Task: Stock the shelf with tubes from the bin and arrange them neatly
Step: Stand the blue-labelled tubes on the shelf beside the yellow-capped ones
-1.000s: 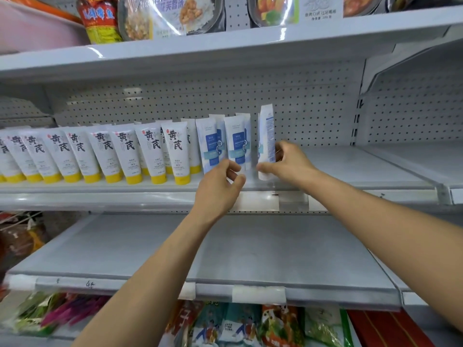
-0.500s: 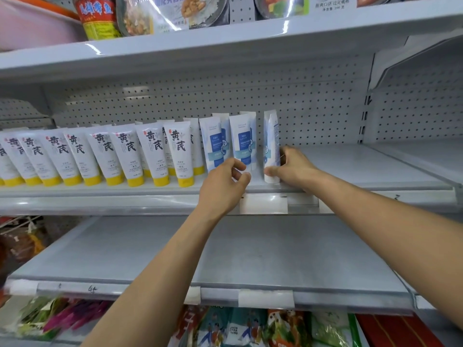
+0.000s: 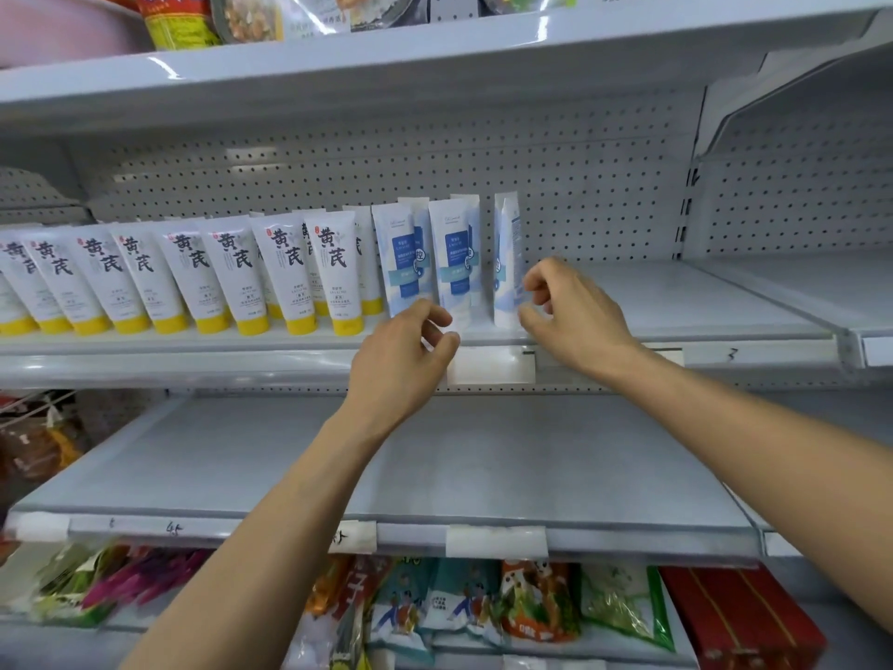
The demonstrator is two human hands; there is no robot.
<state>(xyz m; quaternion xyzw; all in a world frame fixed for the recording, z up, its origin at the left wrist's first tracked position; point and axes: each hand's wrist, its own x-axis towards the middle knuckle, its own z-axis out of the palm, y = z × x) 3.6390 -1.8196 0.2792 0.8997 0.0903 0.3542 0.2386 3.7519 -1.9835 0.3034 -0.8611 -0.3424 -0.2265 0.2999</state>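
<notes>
On the middle shelf (image 3: pixel 676 307) stands a row of white tubes with yellow caps (image 3: pixel 241 278). To their right are white tubes with blue labels (image 3: pixel 454 258). The rightmost blue-label tube (image 3: pixel 506 253) stands upright, turned edge-on, a small gap away from the others. My right hand (image 3: pixel 575 311) is just right of it, fingers apart and curled, fingertips at its edge without gripping. My left hand (image 3: pixel 401 360) hovers at the shelf's front lip below the blue-label tubes, loosely curled and holding nothing. The bin is out of view.
The middle shelf is bare to the right of the tubes. A bare shelf (image 3: pixel 483 466) lies below my forearms. Snack packets (image 3: pixel 464 606) fill the bottom level. Food packs (image 3: pixel 251 16) sit on the top shelf. A pegboard back panel (image 3: pixel 580 186) is behind the tubes.
My right hand has let go of the rightmost blue-label tube, which now stands on its own. My left hand has barely moved. The camera has tilted slightly.
</notes>
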